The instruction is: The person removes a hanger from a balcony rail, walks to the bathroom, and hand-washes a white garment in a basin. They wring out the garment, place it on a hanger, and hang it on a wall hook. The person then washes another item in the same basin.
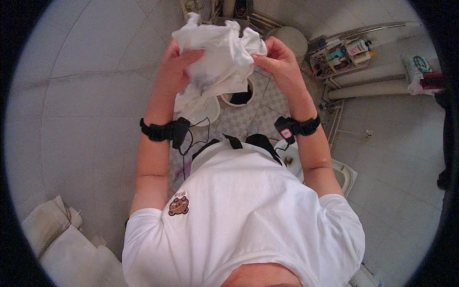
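Note:
A crumpled white cloth garment [215,57] is held up in front of me, at the top of the view, stretched between both hands. My left hand [179,64] grips its left edge, the thumb lying over the fabric and the other fingers partly hidden behind it. At the bunched right edge, my right hand [274,57] pinches the cloth between thumb and fingers. The garment's lower part hangs above a white basin [211,113] on the floor. Beside that, a round bucket [252,95] with dark cloth inside is partly covered by the garment.
A wire basket [321,68] of bottles is at the right wall, near horizontal pipes [373,89]. A round pale lid or stool [292,39] stands behind my right hand. A white ceramic fixture [344,175] is beyond my right elbow. Folded pale fabric [79,254] lies at lower left.

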A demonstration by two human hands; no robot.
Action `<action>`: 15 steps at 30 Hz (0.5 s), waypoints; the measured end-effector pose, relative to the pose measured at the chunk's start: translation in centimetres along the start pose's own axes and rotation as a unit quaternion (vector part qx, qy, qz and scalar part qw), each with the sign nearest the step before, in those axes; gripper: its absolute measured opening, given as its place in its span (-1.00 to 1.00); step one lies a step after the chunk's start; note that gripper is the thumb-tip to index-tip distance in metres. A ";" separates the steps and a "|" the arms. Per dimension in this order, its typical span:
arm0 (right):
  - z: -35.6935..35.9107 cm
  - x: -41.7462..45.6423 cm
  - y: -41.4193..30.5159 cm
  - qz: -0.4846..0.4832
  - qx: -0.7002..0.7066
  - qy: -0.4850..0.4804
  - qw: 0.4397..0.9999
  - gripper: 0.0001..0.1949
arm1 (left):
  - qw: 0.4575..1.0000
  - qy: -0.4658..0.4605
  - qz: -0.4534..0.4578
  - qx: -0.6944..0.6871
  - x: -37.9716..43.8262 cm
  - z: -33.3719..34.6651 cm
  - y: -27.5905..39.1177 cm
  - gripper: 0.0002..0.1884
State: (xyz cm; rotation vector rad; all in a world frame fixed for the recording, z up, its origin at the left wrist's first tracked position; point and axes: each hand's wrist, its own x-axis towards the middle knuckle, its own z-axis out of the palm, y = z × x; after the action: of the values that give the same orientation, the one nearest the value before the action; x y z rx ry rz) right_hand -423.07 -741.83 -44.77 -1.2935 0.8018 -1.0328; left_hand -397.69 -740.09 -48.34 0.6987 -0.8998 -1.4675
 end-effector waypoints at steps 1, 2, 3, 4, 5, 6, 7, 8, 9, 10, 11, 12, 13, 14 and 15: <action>-0.8 -0.2 -0.3 -0.004 0.010 0.004 1.000 -0.78 | 0.999 -0.029 0.009 0.026 0.3 0.7 0.6 -0.56; -2.2 -0.2 -0.1 -0.026 0.001 0.002 1.000 -0.78 | 0.997 -0.058 0.019 0.052 0.7 1.3 1.2 -0.56; -4.0 0.2 0.2 -0.049 -0.006 -0.004 0.999 -0.79 | 0.996 -0.047 0.037 0.067 1.3 1.7 2.0 -0.56; -5.8 0.3 0.3 -0.069 -0.013 -0.010 0.997 -0.79 | 0.995 -0.035 0.054 0.082 2.0 2.1 2.7 -0.57; -7.2 0.5 -0.2 -0.137 -0.020 -0.012 0.990 -0.83 | 0.992 -0.023 0.071 0.097 2.5 2.2 3.1 -0.57; -8.9 0.8 -0.7 -0.103 0.005 -0.021 0.994 -0.85 | 0.990 0.004 0.074 0.116 2.8 1.9 3.7 -0.58; -11.1 0.9 -1.4 -0.069 0.026 -0.028 0.997 -0.87 | 0.988 0.027 0.077 0.133 3.2 1.7 4.3 -0.59; -13.0 1.2 -1.8 -0.035 0.047 -0.035 0.998 -0.88 | 0.984 0.050 0.080 0.149 3.5 1.6 4.8 -0.60; -14.1 1.4 -1.3 -0.037 0.075 -0.033 0.996 -0.90 | 0.976 0.107 0.117 0.149 3.3 1.2 5.2 -0.61; -14.9 2.3 -1.7 -0.041 0.102 -0.022 0.994 -0.88 | 0.960 0.168 0.161 0.153 3.0 1.4 6.4 -0.63; -15.7 3.1 -2.4 -0.044 0.130 -0.012 0.990 -0.86 | 0.939 0.228 0.205 0.156 2.5 1.7 7.5 -0.65; -17.2 3.7 -3.2 -0.044 0.150 0.006 0.988 -0.83 | 0.925 0.247 0.227 0.181 2.6 2.2 7.4 -0.66; -18.8 4.1 -4.1 -0.041 0.199 -0.023 0.979 -0.70 | 0.908 0.266 0.247 0.207 2.5 2.8 7.3 -0.66; -20.0 4.4 -5.0 -0.071 0.158 -0.034 0.984 -0.66 | 0.891 0.285 0.268 0.233 2.4 3.2 7.2 -0.67; -20.7 4.6 -5.9 -0.101 0.121 -0.048 0.986 -0.62 | 0.887 0.274 0.265 0.260 1.7 3.1 7.1 -0.69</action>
State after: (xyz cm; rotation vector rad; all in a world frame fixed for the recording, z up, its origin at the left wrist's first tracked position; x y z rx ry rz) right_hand -441.40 -753.61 -41.34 -1.2213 0.4607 -1.1802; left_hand -396.77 -741.25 -40.58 1.0880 -0.9362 -0.4837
